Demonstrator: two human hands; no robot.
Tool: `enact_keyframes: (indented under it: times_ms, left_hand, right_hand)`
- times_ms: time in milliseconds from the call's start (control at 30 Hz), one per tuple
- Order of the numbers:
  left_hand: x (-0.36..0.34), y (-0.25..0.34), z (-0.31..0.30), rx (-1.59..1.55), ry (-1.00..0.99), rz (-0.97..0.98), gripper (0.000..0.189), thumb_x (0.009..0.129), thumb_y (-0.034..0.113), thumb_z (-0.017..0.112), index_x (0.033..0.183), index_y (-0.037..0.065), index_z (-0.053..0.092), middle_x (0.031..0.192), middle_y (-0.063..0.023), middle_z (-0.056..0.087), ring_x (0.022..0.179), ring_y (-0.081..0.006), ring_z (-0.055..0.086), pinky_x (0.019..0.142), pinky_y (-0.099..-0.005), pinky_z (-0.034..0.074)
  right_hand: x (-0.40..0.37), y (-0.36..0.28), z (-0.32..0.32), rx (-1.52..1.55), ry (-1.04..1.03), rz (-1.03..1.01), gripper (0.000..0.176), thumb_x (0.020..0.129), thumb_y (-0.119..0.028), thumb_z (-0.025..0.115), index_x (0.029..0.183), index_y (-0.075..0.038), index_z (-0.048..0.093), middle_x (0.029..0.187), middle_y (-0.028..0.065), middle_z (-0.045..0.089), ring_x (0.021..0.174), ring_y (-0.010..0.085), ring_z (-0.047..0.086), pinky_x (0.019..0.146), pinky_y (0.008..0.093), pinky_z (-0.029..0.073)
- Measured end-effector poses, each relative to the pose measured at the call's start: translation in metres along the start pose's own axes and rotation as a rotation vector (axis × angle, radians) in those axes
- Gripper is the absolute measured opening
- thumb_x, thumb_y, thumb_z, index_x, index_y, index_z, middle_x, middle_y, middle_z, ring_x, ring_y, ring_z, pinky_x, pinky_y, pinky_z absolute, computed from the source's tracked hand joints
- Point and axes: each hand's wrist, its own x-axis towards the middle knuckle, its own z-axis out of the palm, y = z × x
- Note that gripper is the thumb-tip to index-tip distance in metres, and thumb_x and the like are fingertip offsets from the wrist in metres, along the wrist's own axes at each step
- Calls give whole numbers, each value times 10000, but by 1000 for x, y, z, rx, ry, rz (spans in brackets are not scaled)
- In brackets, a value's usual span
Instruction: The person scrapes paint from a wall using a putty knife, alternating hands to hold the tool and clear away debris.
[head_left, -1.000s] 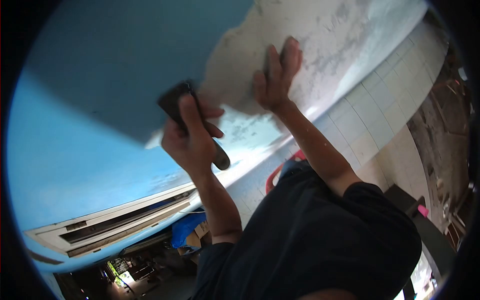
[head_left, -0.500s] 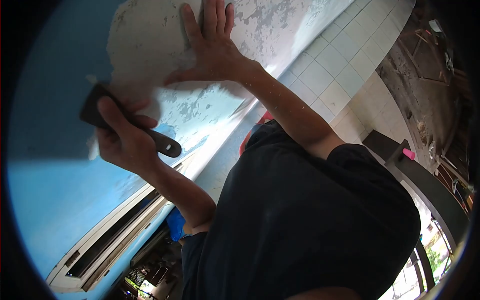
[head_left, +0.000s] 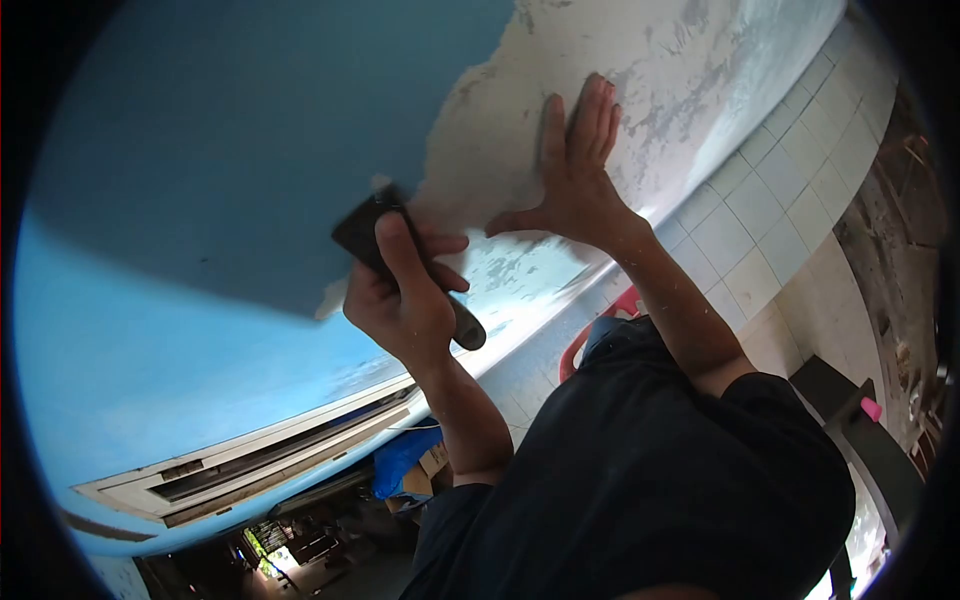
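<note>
My left hand [head_left: 405, 305] is closed around a dark putty knife [head_left: 468, 328], thumb along its top and fingers curled beneath. The wide blade [head_left: 362, 228] lies at or very near the painted wall [head_left: 250, 160], beside the edge of a bare patch; contact cannot be made out. Flat on the pale, scraped patch [head_left: 490, 130], my right hand [head_left: 578, 195] rests with its thumb spread away and its fingers stretched out. It holds nothing.
Below the blue paint runs a white-framed window opening [head_left: 290, 455]. A tiled floor [head_left: 755, 250] borders the wall. Part of a red chair [head_left: 572, 355] shows behind my body. A blue bag [head_left: 405, 465] and a dark bench [head_left: 870, 450] with a pink object [head_left: 871, 409] are also around.
The view has swung, so wall, hands and putty knife appear farther right and lower. My left hand still grips the putty knife, and my right hand remains spread on the wall.
</note>
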Motion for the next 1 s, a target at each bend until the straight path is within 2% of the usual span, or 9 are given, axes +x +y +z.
enact_keyframes:
  times_ms: [100,267,300,467,567,767,1000]
  left_hand:
    - [0,11,0,5,6,3,414,1015,365,592,818,4,641,643,-111,695,390,-102,540,377,-214,386]
    - [-13,-15,-7,-28,1,-28,402,1011,362,600,842,1,653,647,-105,697,425,-110,581,384,-211,410]
    - [-10,-1,-7,26,-2,-62,394,1008,356,607,854,-4,656,642,-107,694,442,-118,600,391,-213,425]
    - [6,28,-5,61,-36,-66,399,999,362,621,858,-9,658,635,-108,691,415,-113,572,384,-218,406]
    - [-8,10,-10,44,5,-95,405,996,372,625,848,-5,657,631,-104,690,400,-108,553,386,-216,395]
    - [8,34,0,84,8,-2,424,995,386,624,840,-7,656,620,-102,686,394,-108,551,386,-215,392]
    - [0,26,-6,121,3,-40,417,997,381,622,839,-3,653,628,-101,688,386,-102,539,388,-218,385]
  right_hand:
    - [1,-1,-1,-2,-2,4,1515,523,-824,769,1576,-29,25,1509,478,-70,1392,679,-95,1013,821,16]
    - [2,0,-1,-11,9,-19,1505,524,-823,771,1570,-23,42,1503,479,-80,1392,673,-110,1020,814,3]
    - [1,0,-1,-10,3,-21,1505,523,-821,773,1570,-23,43,1504,477,-84,1392,672,-112,1022,812,1]
    - [-2,-5,-3,10,-36,21,1501,534,-823,766,1573,-27,31,1508,475,-82,1391,674,-112,1025,810,-5]
    - [1,-1,-1,8,-24,8,1495,539,-822,764,1571,-22,36,1507,477,-88,1388,678,-115,1025,810,-6]
    - [-3,-1,0,11,-26,9,1488,550,-829,751,1574,-26,29,1508,476,-95,1386,681,-114,1024,813,-8]
    - [0,4,3,3,-1,4,1477,547,-844,734,1576,-31,55,1511,474,-82,1390,679,-95,1020,819,6]
